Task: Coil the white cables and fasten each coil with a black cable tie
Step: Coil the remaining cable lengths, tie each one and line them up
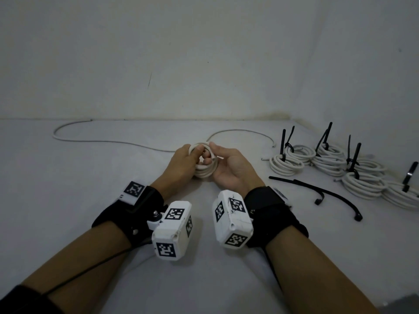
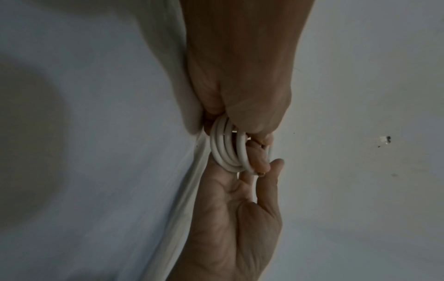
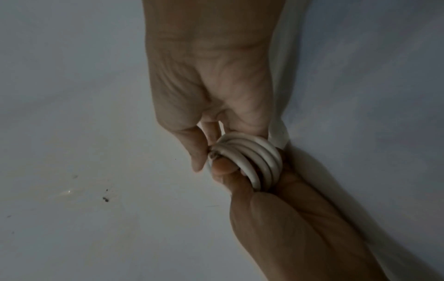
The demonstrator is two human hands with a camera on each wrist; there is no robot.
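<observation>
Two hands meet over one small coil point(image 1: 205, 163) of white cable, near the middle of the table point(image 1: 68, 200). Left hand point(image 1: 181, 165) has fingers and thumb curled round the left side of the coil, turns bunched inside the fist; the wrist views show about four or five turns side by side. Right hand point(image 1: 229, 169) sits palm up on the right side, thumb and fingertips pinching the coil's rim by the cut end, other fingers loosely bent. Judged step: winding, not tying yet. To do it well, keep the left grip firm so the turns stay stacked, feed each new loop with the right at the same size, and lay it flat beside the last without crossing. Just right of the hands lie two loose black cable ties point(image 1: 317, 193), near enough to grab once winding ends. Further right sit finished coils point(image 1: 328, 159), each tied, the tie tails sticking up. Beyond the hands, the unwound cable point(image 1: 102, 140) trails off left toward the far edge of the table, and a second loose length point(image 1: 244, 132) curves right. Plenty of slack is left, so pull it in slowly to avoid kinks; letting go with the left would spring the coil.
</observation>
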